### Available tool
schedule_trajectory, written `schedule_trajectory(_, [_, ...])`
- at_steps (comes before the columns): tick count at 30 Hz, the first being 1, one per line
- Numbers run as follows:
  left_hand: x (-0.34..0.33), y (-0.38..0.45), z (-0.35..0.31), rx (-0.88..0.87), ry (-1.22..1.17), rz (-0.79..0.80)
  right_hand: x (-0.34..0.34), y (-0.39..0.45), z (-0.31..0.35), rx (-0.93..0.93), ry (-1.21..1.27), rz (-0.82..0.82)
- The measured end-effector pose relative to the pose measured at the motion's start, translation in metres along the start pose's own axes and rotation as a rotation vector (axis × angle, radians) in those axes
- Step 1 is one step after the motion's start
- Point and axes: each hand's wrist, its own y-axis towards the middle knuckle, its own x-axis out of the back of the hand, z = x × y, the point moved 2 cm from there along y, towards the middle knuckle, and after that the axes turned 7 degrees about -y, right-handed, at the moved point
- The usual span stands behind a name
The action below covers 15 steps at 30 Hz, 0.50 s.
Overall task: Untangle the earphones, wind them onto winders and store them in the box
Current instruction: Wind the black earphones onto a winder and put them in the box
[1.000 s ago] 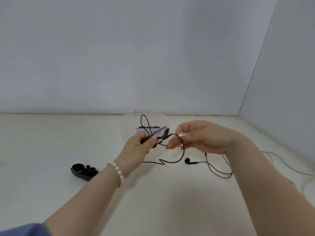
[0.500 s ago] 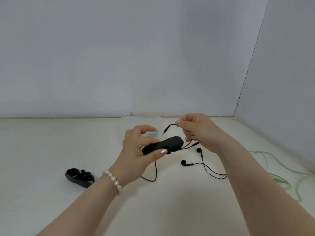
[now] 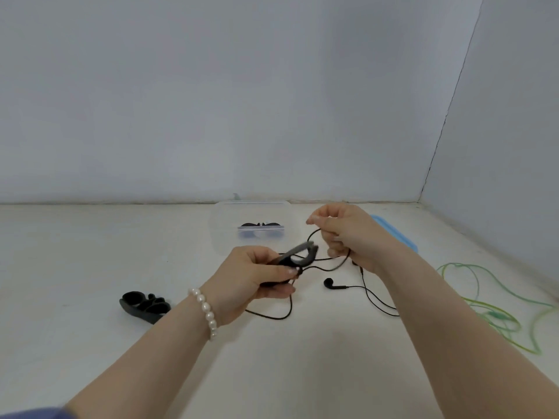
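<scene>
So from the head view, the left hand (image 3: pixel 251 279) is gripping a flat black plastic winder (image 3: pixel 295 257) just above the white bench (image 3: pixel 90 252), while the right hand (image 3: pixel 348 234) pinches the thin black earphone cable (image 3: pixel 311 234) looping up from it. One black earbud (image 3: pixel 329 283) lies on the bench between the arms. A clear plastic box (image 3: pixel 251 228) sits behind by the wall, a spare black winder (image 3: pixel 143 306) off to the left, and a tangled green earphone cord (image 3: pixel 496 309) to the right.

Spare winder (image 3: pixel 144 306) left, green cable (image 3: pixel 496 313) right.
</scene>
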Motion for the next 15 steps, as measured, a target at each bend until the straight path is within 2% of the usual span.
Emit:
schedule_trajectory(2, [0.002,-0.001,-0.001,0.025,0.102,-0.003,0.002,-0.004,0.004,0.026,-0.034,0.061])
schedule_trajectory(4, [0.004,0.0,-0.002,0.019,0.136,-0.041,-0.005,-0.009,0.006,0.048,-0.248,0.183])
schedule_trajectory(6, [0.008,0.003,-0.003,-0.008,0.076,-0.108,-0.016,-0.012,0.007,0.049,-0.439,0.27])
schedule_trajectory(7, [0.01,0.004,-0.003,-0.024,0.034,-0.137,-0.02,-0.012,0.006,0.037,-0.45,0.283])
schedule_trajectory(11, [0.007,0.008,0.006,-0.045,-0.148,-0.192,-0.02,-0.01,0.004,0.005,-0.201,0.31])
schedule_trajectory(15, [0.002,0.009,0.008,-0.055,-0.372,-0.134,-0.017,-0.004,-0.004,-0.017,0.076,0.294])
